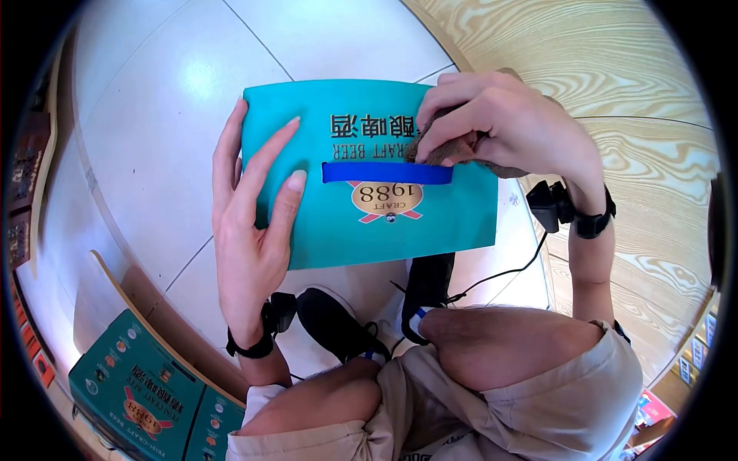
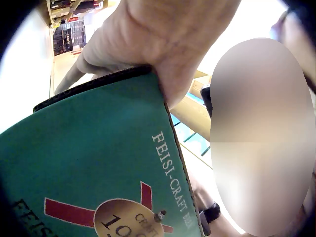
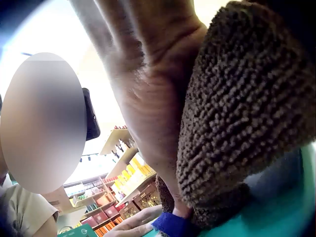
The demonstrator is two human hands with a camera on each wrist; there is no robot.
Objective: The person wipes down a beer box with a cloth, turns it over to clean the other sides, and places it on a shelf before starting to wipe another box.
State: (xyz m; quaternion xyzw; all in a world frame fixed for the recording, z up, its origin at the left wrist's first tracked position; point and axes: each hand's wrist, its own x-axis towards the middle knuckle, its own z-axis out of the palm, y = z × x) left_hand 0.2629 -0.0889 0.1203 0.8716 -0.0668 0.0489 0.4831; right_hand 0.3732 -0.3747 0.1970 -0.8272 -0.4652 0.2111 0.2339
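Note:
A teal craft beer box [image 1: 323,238] with black and gold print is held over the person's lap. At its left end my left hand [image 1: 250,223] grips the edge, some fingers down the side, the thumb and index finger lying across the printed face. My right hand [image 1: 530,127] holds a bunched brown cloth [image 1: 453,142] against the same face, right beside the blue carry strap [image 1: 384,173]. Up close in the right wrist view, the cloth [image 3: 247,103] has a thick, nubby weave. The left wrist view shows the box's printed end [image 2: 98,133] below the left palm.
Another teal beer box [image 1: 146,384] stands at the lower left. A pale wood-grain surface [image 1: 600,54] lies to the right, white floor tiles [image 1: 177,69] beneath. A black cable [image 1: 500,273] runs from the right wrist. Stocked shelves [image 3: 131,182] rise behind.

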